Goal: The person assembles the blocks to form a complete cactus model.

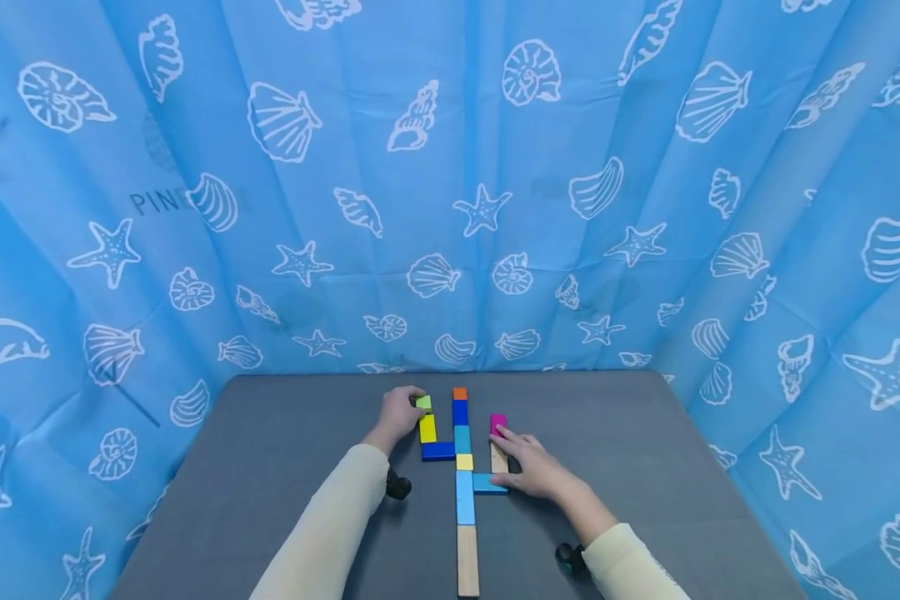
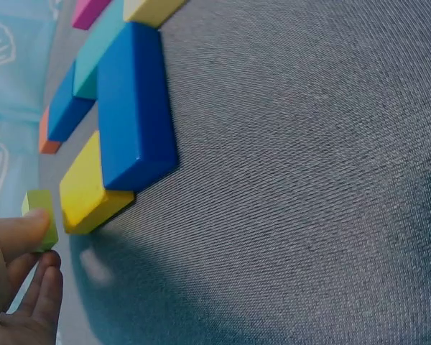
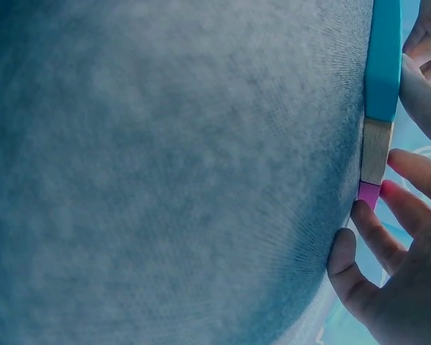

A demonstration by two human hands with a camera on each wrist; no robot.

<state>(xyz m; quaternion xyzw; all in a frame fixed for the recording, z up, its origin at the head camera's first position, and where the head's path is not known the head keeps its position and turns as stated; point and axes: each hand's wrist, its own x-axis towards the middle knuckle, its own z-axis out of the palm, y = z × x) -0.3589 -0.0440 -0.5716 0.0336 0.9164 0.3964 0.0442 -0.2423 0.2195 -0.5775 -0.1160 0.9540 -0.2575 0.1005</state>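
My left hand (image 1: 397, 414) pinches a small lime-green block (image 2: 39, 200) between thumb and fingers, just beyond the far end of a yellow block (image 1: 427, 429). In the left wrist view a narrow gap shows between those two. The yellow block meets a dark blue block (image 2: 133, 108), which runs sideways to a central column. On the column's other side, my right hand (image 1: 536, 467) rests with spread fingers along a magenta block (image 1: 498, 423) and a plain wooden block (image 3: 376, 151). Its thumb touches the turquoise-blue block (image 3: 383, 65) that joins these to the column.
From far to near, the column has orange (image 1: 460, 393), blue (image 1: 461, 412), teal (image 1: 462, 438), pale yellow (image 1: 464, 462), light blue (image 1: 465, 500) and wooden (image 1: 468, 558) blocks. They lie on a grey cloth-covered table (image 1: 270, 467). A blue shell-print curtain (image 1: 480, 308) hangs behind.
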